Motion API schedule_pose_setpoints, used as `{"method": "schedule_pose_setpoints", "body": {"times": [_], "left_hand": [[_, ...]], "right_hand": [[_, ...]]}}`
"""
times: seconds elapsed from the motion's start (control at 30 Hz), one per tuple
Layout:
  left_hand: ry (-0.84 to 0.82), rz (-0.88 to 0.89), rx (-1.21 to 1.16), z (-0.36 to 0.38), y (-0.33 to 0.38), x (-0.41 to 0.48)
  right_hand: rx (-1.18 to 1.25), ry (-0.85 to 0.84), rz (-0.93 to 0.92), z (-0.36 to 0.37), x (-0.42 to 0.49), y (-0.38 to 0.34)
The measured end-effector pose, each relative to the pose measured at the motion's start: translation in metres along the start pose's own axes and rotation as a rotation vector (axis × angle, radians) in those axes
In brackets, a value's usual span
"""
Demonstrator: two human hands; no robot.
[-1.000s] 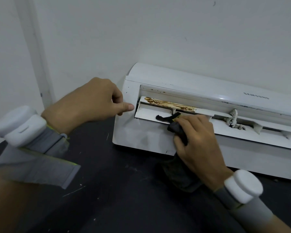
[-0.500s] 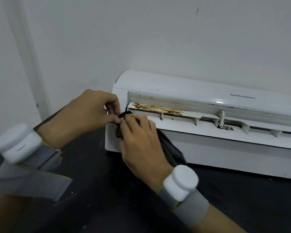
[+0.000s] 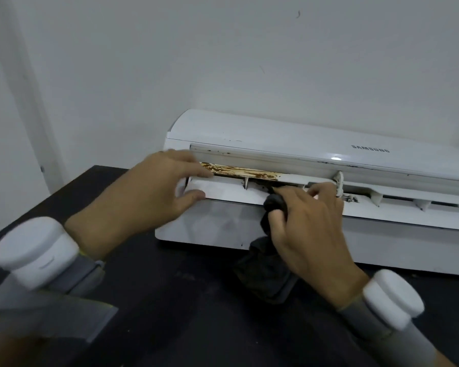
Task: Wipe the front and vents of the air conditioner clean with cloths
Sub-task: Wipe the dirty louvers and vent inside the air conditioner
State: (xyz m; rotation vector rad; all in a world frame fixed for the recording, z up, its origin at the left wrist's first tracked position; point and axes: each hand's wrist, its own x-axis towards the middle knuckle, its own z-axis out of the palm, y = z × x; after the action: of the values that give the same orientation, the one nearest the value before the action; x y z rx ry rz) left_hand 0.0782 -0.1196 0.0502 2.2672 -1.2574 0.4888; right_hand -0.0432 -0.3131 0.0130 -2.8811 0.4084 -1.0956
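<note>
A white air conditioner (image 3: 316, 136) lies on a black table against the wall, its vent facing me. Brown rust-like stains (image 3: 239, 171) streak the upper vent louver. My left hand (image 3: 149, 192) is at the vent's left end, a finger on the stained louver and the thumb on the lower flap (image 3: 223, 190), pinching the flap's end between them. My right hand (image 3: 310, 229) grips a dark cloth (image 3: 273, 205) and pushes its tip into the vent slot at the middle. The rest of the cloth hangs down onto the table.
The black table (image 3: 170, 300) runs from the unit toward me, with specks of dust on it. A plain white wall (image 3: 223, 62) stands behind. A grey strap with a white puck sits on each wrist.
My right hand has moved the cloth from the vent's left end to the right along the slot. My left hand let go of the cloth and now holds the flap's left end.
</note>
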Motion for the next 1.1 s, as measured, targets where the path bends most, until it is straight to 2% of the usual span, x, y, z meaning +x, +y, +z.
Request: {"method": "schedule_pose_setpoints", "body": {"times": [0.2,0.4,0.57,0.83,1.0,1.1], "left_hand": [[-0.152,0.131,0.189,0.046,0.025,-0.011],[-0.115,0.083,0.32,0.063,0.038,-0.007],[-0.131,0.068,0.296,0.068,0.042,-0.001],[-0.14,0.092,0.088,0.055,0.036,0.004],[-0.005,0.117,0.081,0.041,0.032,-0.001],[0.066,0.1,0.057,0.03,0.027,-0.006]], "right_hand": [[-0.145,-0.114,-0.078,0.01,0.009,-0.017],[0.021,-0.138,-0.137,0.0,0.007,-0.003],[0.092,-0.225,-0.298,0.004,0.013,-0.007],[0.21,-0.233,-0.258,0.012,0.022,-0.009],[0.252,-0.278,-0.286,0.002,0.008,0.013],[0.176,-0.274,-0.351,0.004,0.0,0.016]]}}
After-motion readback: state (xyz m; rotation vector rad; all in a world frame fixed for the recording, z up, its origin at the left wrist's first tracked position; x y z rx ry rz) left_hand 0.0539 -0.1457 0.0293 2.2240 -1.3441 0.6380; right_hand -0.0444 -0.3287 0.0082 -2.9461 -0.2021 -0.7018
